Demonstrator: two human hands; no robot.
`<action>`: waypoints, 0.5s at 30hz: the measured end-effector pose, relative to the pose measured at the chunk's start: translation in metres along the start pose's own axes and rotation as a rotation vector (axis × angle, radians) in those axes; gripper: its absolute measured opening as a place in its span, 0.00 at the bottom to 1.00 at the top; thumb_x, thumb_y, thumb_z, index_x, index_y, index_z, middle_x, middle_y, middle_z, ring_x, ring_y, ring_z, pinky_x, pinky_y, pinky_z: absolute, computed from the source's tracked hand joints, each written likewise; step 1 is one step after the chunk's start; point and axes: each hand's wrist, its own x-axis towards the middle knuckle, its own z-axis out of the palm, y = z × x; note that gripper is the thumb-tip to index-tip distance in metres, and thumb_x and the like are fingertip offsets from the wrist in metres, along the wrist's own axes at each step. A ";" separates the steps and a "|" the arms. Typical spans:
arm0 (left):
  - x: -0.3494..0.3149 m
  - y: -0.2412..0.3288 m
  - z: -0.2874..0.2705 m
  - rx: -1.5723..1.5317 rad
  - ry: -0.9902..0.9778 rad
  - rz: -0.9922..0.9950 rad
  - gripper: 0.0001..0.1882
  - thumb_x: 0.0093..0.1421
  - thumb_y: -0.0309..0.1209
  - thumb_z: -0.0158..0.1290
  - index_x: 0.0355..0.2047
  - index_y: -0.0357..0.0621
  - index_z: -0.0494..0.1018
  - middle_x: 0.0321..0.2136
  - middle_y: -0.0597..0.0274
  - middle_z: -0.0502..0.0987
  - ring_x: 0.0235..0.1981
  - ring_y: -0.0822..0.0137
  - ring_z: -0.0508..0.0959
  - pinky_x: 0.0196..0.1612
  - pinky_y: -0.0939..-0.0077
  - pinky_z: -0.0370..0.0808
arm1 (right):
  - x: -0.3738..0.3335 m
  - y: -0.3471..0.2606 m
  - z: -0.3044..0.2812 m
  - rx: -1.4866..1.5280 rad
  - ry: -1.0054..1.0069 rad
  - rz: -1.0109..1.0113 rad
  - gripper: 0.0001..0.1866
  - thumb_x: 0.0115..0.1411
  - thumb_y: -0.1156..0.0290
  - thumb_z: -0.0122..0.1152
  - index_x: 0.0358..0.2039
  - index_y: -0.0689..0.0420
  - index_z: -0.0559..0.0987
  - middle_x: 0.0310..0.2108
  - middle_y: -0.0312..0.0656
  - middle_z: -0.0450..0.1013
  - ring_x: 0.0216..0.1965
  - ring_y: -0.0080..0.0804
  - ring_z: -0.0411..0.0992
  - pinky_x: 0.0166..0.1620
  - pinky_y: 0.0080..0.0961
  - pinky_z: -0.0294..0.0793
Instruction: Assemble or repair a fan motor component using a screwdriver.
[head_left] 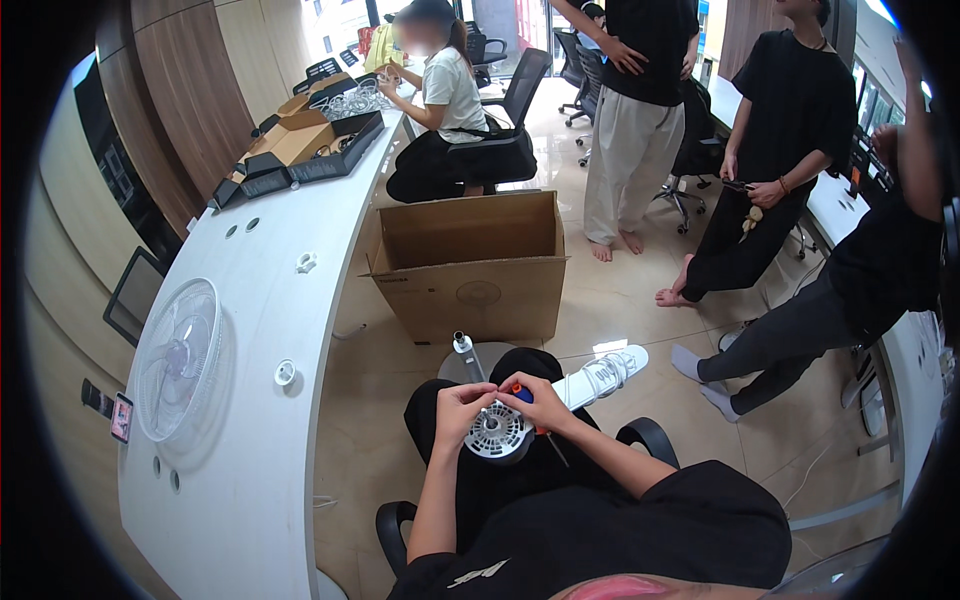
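Note:
On my lap lies a round white vented fan motor housing (497, 440) with a shaft at its centre. Above it the fingertips of both hands meet in a pinch. My left hand (462, 410) is closed on something too small to make out. My right hand (545, 405) is closed too, with a screwdriver (523, 394) with a blue and orange handle tucked in it; a thin shaft shows below. A white fan body with a coiled cord (605, 377) extends right from the housing. Just beyond my hands a grey pole (467, 357) rises from a round base (447, 372).
A large open cardboard box (465, 295) stands ahead on the floor. On the white table (265, 400) at left lie a fan grille (182, 360), small white parts (286, 374) and open boxes (310, 150). One person sits at its far end; several stand at right.

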 end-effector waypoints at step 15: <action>-0.038 -0.023 -0.020 0.005 0.222 0.040 0.12 0.60 0.19 0.61 0.44 0.28 0.80 0.38 0.51 0.84 0.38 0.69 0.84 0.45 0.77 0.81 | -0.006 0.002 0.000 -0.105 -0.036 -0.125 0.09 0.60 0.68 0.66 0.36 0.61 0.82 0.34 0.45 0.75 0.38 0.39 0.77 0.43 0.32 0.75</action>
